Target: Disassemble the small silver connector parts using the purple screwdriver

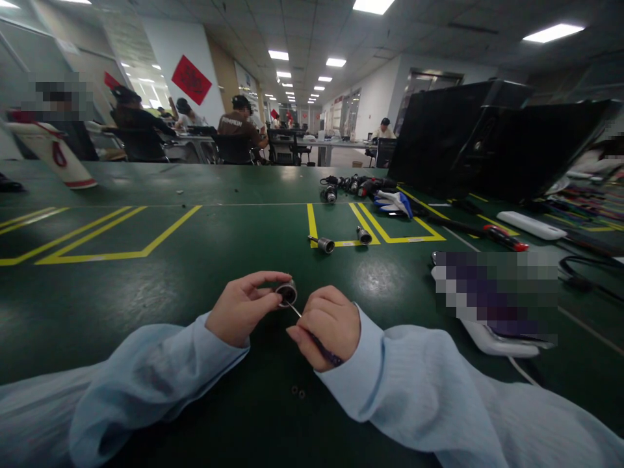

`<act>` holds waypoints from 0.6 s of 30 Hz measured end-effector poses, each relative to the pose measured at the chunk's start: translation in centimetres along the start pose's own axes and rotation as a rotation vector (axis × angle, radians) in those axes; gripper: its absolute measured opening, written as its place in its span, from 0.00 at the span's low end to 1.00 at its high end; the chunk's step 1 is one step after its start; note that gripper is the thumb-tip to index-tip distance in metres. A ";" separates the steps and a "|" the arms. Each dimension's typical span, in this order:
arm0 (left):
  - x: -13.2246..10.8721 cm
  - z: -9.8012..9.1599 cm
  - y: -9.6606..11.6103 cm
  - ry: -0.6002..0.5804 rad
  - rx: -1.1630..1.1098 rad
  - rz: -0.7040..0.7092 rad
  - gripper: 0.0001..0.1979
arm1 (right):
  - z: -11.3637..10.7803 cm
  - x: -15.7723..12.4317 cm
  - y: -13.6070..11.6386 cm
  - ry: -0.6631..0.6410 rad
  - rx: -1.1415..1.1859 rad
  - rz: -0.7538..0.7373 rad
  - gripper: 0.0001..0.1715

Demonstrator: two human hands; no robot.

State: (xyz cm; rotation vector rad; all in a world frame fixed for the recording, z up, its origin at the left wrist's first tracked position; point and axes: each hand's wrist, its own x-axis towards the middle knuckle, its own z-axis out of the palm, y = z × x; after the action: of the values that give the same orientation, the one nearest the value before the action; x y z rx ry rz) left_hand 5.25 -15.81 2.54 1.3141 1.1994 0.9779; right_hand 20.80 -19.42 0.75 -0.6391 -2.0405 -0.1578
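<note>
My left hand (pixel 241 307) pinches a small round metal connector (pixel 286 292) between thumb and fingers, just above the green table (pixel 146 286). My right hand (pixel 327 325) is closed around a thin dark-handled screwdriver (pixel 316 339), whose metal tip touches the connector. Both arms wear light blue sleeves. Two tiny dark screws (pixel 298 392) lie on the table just in front of my wrists.
Two more metal connectors (pixel 322 244) (pixel 363 235) lie by yellow floor-tape lines. Farther back are a pile of connectors (pixel 344 185), white-blue gloves (pixel 394 203), a red-handled screwdriver (pixel 504 238), a white device (pixel 497 338) at right and black monitors (pixel 487 140). People sit at distant desks.
</note>
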 end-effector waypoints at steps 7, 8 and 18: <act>-0.1 0.4 0.0 -0.001 -0.003 0.030 0.19 | 0.1 -0.2 0.1 -0.002 -0.043 0.014 0.15; -0.2 0.5 0.0 -0.001 0.001 0.029 0.19 | 0.1 -0.2 0.1 0.005 -0.043 0.014 0.14; -0.1 0.1 0.2 0.018 0.060 0.095 0.13 | -0.2 0.1 0.0 0.032 0.001 0.016 0.13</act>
State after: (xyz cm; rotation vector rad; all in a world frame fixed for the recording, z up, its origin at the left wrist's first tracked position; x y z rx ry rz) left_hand 5.38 -15.88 2.69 1.4225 1.1975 1.0305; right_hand 20.87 -19.47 0.94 -0.6480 -2.0044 -0.1560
